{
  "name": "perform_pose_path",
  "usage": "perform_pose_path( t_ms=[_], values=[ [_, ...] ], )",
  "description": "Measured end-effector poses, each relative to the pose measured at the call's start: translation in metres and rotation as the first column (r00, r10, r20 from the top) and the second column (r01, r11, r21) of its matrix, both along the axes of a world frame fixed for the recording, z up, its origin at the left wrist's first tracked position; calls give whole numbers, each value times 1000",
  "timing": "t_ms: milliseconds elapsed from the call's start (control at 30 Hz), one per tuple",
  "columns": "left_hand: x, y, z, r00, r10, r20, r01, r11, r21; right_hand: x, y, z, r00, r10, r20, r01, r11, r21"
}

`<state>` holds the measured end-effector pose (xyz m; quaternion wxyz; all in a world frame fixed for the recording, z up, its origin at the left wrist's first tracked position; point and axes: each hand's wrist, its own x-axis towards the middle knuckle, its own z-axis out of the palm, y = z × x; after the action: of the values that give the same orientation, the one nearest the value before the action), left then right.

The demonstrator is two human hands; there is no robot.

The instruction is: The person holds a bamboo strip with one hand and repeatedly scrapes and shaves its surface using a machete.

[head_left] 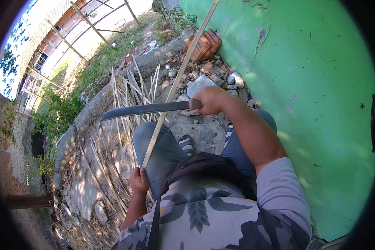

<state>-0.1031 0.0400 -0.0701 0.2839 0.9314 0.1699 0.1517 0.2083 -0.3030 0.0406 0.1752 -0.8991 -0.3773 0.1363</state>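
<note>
My right hand (210, 100) is closed around the brown handle of a machete (148, 109), whose long dark blade points to the left. The blade crosses a long pale strip of wood or bamboo (176, 82) above my left knee; whether they touch is hard to tell. The lower end of that strip is in my left hand (139, 180), beside my left thigh, with the thumb pressed on it. From there the strip slants up and to the right, past the top edge of the view.
Thin split strips (123, 98) lie piled on the ground at the left. Ahead are rubble, a grey stone (201, 85) and stacked reddish tiles (202, 46). A green wall (312, 91) stands close on the right. A low stone edge (87, 110) curves along the left.
</note>
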Motion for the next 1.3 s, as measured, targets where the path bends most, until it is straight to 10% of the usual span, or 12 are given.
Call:
perform_pose_path(
  t_ms=[233, 433, 667, 1100, 1300],
  values=[
    [-3, 1, 6, 997, 26, -70, -20, 996, 87, 15, -10, -19, 982, -189, -23, 191, 979, 66],
    [-2, 3, 11, 995, -12, -102, 25, 991, 130, -15, 14, -4, 999, 25, -30, -29, 987, -158],
    [-3, 3, 7, 998, 17, -68, -6, 988, 154, 29, -13, -32, 947, -276, -166, 286, 957, 43],
    [-2, 3, 6, 999, -4, -52, 12, 991, 137, -6, 12, -7, 999, 16, -43, -18, 998, -57],
    [-2, 2, 14, 996, 18, -90, -7, 993, 120, 34, -16, -40, 956, -265, -128, 270, 962, 25]
  ],
)
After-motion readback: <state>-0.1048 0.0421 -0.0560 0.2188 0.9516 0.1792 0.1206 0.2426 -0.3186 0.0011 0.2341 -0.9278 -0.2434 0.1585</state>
